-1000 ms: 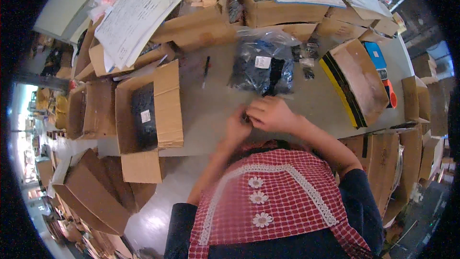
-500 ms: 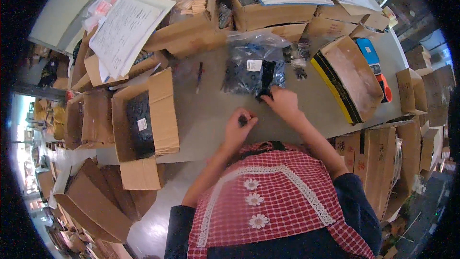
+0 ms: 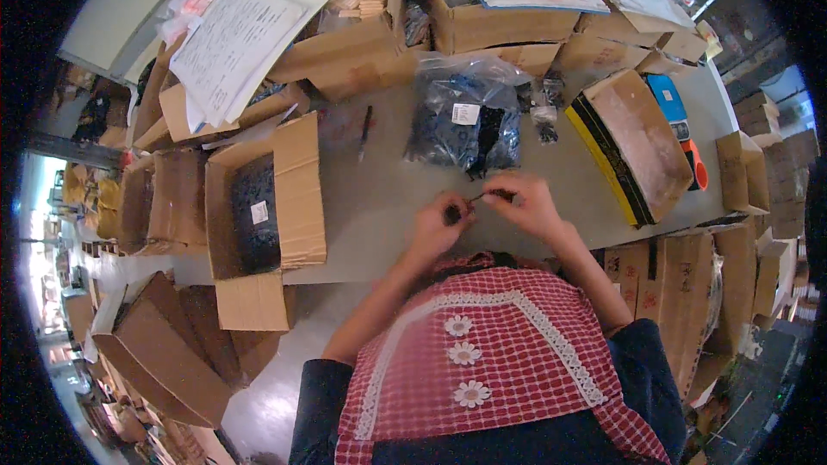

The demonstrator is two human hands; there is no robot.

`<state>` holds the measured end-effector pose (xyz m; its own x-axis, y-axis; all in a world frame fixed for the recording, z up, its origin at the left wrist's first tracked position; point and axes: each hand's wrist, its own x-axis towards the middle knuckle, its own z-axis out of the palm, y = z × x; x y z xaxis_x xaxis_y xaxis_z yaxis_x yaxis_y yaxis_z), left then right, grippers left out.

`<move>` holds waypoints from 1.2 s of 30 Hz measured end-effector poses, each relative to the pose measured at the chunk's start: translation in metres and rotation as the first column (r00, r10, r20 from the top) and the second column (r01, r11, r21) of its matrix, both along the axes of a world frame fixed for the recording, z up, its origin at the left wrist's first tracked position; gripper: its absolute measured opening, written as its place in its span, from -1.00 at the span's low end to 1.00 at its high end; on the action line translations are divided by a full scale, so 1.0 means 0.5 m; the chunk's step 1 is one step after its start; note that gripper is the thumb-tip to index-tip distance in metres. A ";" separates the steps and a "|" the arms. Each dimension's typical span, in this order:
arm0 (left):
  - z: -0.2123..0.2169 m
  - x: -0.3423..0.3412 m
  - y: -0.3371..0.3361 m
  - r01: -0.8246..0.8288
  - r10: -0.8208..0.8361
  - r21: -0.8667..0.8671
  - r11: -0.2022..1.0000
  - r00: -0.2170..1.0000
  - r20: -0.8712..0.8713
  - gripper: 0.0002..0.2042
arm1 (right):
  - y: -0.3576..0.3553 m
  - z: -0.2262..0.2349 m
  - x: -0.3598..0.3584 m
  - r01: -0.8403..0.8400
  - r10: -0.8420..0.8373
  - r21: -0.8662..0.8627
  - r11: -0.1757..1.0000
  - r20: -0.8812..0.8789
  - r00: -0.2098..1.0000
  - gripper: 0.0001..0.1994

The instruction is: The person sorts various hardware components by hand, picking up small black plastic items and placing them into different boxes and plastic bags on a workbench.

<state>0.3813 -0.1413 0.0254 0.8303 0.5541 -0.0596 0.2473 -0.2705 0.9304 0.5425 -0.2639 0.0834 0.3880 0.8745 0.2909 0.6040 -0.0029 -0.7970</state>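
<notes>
My left hand point(image 3: 441, 222) is closed around a small bunch of black pieces point(image 3: 451, 214), whose dark ends show at the top of the fist. Close beside it, my right hand point(image 3: 522, 205) pinches a small dark piece point(image 3: 501, 195), too small to name. A thin dark bit spans the short gap between the fingertips of both hands. Just beyond them lies a clear plastic bag point(image 3: 428, 125) of dark parts with a white label point(image 3: 466, 114). Loose black pieces point(image 3: 488, 139) lie on the right part of that bag.
Small packets point(image 3: 544, 108) lie right of the bag, near an open yellow-black box point(image 3: 622, 151), a blue device point(image 3: 665, 99) and an orange tape roll point(image 3: 699, 174). A pen point(image 3: 366, 131) and a carton point(image 3: 301, 198) are left. Parts boxes point(image 3: 362, 56) and papers point(image 3: 237, 52) line the back.
My right hand has drawn back from the black pieces on the bag toward my left hand, with a small dark piece in its fingers. The two hands now almost meet.
</notes>
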 end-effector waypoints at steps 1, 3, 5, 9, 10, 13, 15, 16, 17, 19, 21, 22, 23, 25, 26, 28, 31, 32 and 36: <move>-0.004 0.002 0.001 0.031 -0.031 -0.023 0.999 1.000 0.001 -0.77 | 0.005 0.016 -0.012 -0.055 0.057 -0.023 0.998 0.124 0.991 -0.87; -0.024 0.008 0.000 0.078 -0.067 -0.118 0.990 0.993 0.094 -0.75 | 0.011 0.037 -0.033 -0.146 0.168 -0.088 0.985 0.363 0.916 -0.87; -0.038 0.009 -0.001 0.114 -0.094 -0.135 0.984 0.985 0.148 -0.74 | 0.020 0.017 -0.045 -0.198 0.213 -0.079 0.977 0.408 0.888 -0.86; -0.028 0.005 -0.002 0.156 -0.147 -0.099 0.983 0.984 0.099 -0.70 | 0.019 0.008 -0.051 -0.247 0.302 -0.180 0.952 0.436 0.848 -0.85; -0.027 0.002 -0.001 0.171 -0.164 -0.108 0.979 0.984 0.073 -0.70 | 0.019 0.013 -0.049 -0.263 0.330 -0.211 0.941 0.417 0.847 -0.83; -0.038 0.001 -0.004 0.159 -0.146 -0.134 0.978 0.984 0.106 -0.68 | 0.019 0.037 -0.036 -0.321 0.406 -0.273 0.907 0.358 0.841 -0.78; -0.030 0.000 -0.003 0.191 -0.175 -0.228 0.955 0.980 0.090 -0.65 | 0.019 0.049 -0.030 -0.363 0.438 -0.270 0.892 0.319 0.840 -0.76; -0.018 0.002 -0.004 0.210 -0.194 -0.275 0.938 0.977 0.083 -0.64 | 0.018 0.049 -0.029 -0.391 0.460 -0.256 0.884 0.328 0.825 -0.76; -0.006 0.003 -0.006 0.232 -0.218 -0.253 0.939 0.973 0.079 -0.63 | 0.016 0.049 -0.028 -0.419 0.480 -0.241 0.876 0.337 0.810 -0.76; 0.032 0.003 -0.008 0.275 -0.266 -0.204 0.940 0.961 0.070 -0.62 | 0.018 0.046 -0.025 -0.452 0.494 -0.198 0.870 0.369 0.787 -0.76; 0.019 0.004 -0.003 0.291 -0.281 -0.185 0.939 0.957 0.075 -0.60 | 0.023 0.028 -0.020 -0.468 0.484 -0.148 0.871 0.411 0.772 -0.78; 0.014 0.003 -0.001 0.296 -0.287 -0.176 0.939 0.955 0.078 -0.59 | 0.023 0.025 -0.020 -0.454 0.485 -0.175 0.874 0.393 0.781 -0.78; 0.009 0.001 -0.003 0.281 -0.266 -0.190 0.941 0.959 0.102 -0.59 | 0.022 0.022 -0.019 -0.440 0.484 -0.203 0.875 0.376 0.790 -0.79; 0.005 -0.001 -0.005 0.246 -0.218 -0.222 0.943 0.965 0.144 -0.58 | 0.025 0.023 -0.024 -0.402 0.443 -0.187 0.896 0.389 0.808 -0.78; 0.002 -0.002 -0.004 0.209 -0.179 -0.211 0.955 0.972 0.152 -0.57 | 0.024 0.028 -0.029 -0.376 0.400 -0.142 0.916 0.420 0.815 -0.78; 0.002 -0.002 -0.007 0.147 -0.115 -0.191 0.970 0.979 0.171 -0.55 | 0.024 0.021 -0.035 -0.308 0.315 -0.094 0.947 0.467 0.826 -0.77; -0.016 0.004 -0.001 0.108 -0.076 -0.148 0.983 0.976 0.204 -0.54 | 0.034 -0.003 -0.034 -0.260 0.268 -0.088 0.962 0.503 0.822 -0.77; -0.020 0.002 0.001 0.099 -0.083 -0.082 0.992 0.981 0.176 -0.53 | 0.031 0.001 -0.032 -0.281 0.288 -0.091 0.955 0.497 0.818 -0.78; -0.021 -0.003 0.005 0.104 -0.102 -0.019 0.994 0.992 0.077 -0.51 | 0.023 -0.017 -0.038 -0.148 0.181 -0.112 0.983 0.421 0.889 -0.82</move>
<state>0.3798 -0.1388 0.0146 0.8856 0.4644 -0.0058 0.1474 -0.2692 0.9517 0.5234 -0.2523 0.0750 0.0894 0.9407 0.3273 0.8833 0.0770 -0.4625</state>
